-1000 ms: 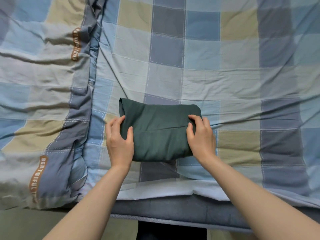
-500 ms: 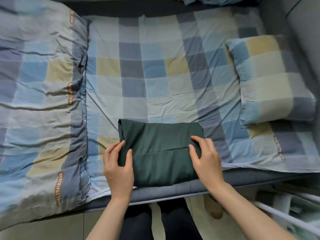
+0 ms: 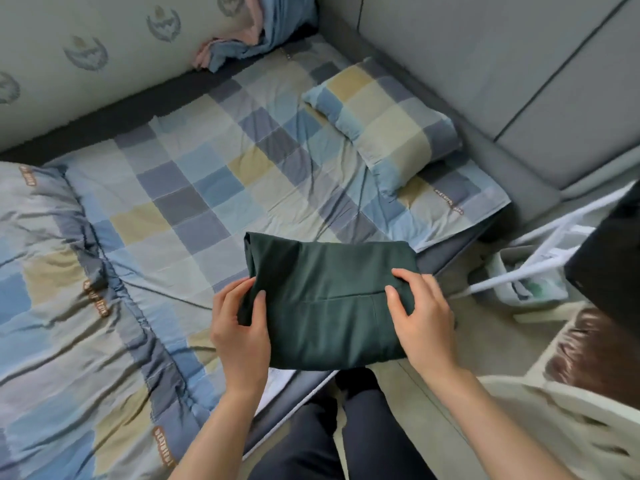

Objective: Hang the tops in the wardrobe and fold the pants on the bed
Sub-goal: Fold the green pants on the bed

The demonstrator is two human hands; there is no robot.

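Observation:
Dark green pants point(image 3: 325, 299), folded into a compact rectangle, are held up over the near edge of the bed point(image 3: 194, 209). My left hand point(image 3: 240, 327) grips the bundle's left edge, thumb on top and fingers underneath. My right hand point(image 3: 420, 320) grips its right edge the same way. The bed carries a blue, grey and yellow checked sheet.
A rumpled checked duvet point(image 3: 62, 306) covers the bed's left part. A matching pillow point(image 3: 384, 123) lies at the far right by the grey padded headboard point(image 3: 485, 64). Blue and pink cloth point(image 3: 252, 32) is bunched at the far wall. A white rack point(image 3: 540, 244) and a dark garment point(image 3: 609, 258) stand at the right.
Both hands have lifted the folded pants off the sheet and carried them right, past the bed's edge. The view has swung right, bringing the pillow, headboard and rack into sight.

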